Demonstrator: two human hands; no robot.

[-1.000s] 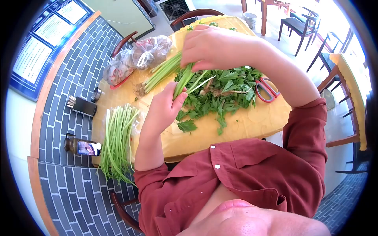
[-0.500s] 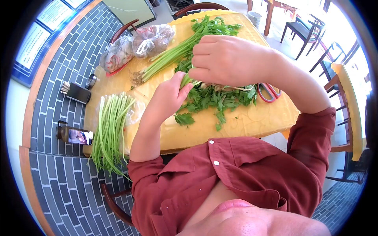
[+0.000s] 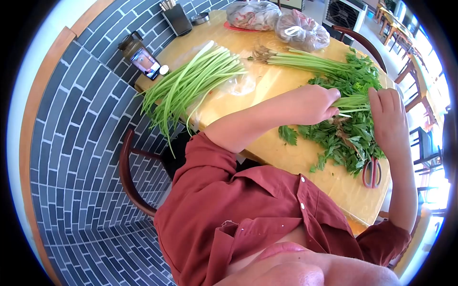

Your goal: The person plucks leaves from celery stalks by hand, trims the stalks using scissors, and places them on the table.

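My left hand (image 3: 317, 105) is closed round the pale lower ends of some green celery stalks (image 3: 353, 102). At the other end of these stalks is my right hand (image 3: 387, 114), its fingers bent over their leafy part. Below and between the hands lies a heap of leafy greens (image 3: 350, 143), with brownish roots on it. A longer bunch of celery (image 3: 310, 62) with roots lies behind, pointing right. Red-handled scissors (image 3: 371, 172) rest at the heap's near edge. Bare green stems (image 3: 195, 78) lie in a pile at the table's left end.
Tied plastic bags (image 3: 303, 31) stand at the table's back, one on a red plate (image 3: 234, 28). A phone (image 3: 145, 63) leans on a jar (image 3: 130, 44) near a black holder (image 3: 177, 20). Wooden chairs (image 3: 131, 176) stand around the yellow table (image 3: 272, 155).
The view has swung left, so the table appears further right. My hands have moved apart along the stalks, my right hand now at the leafy end.
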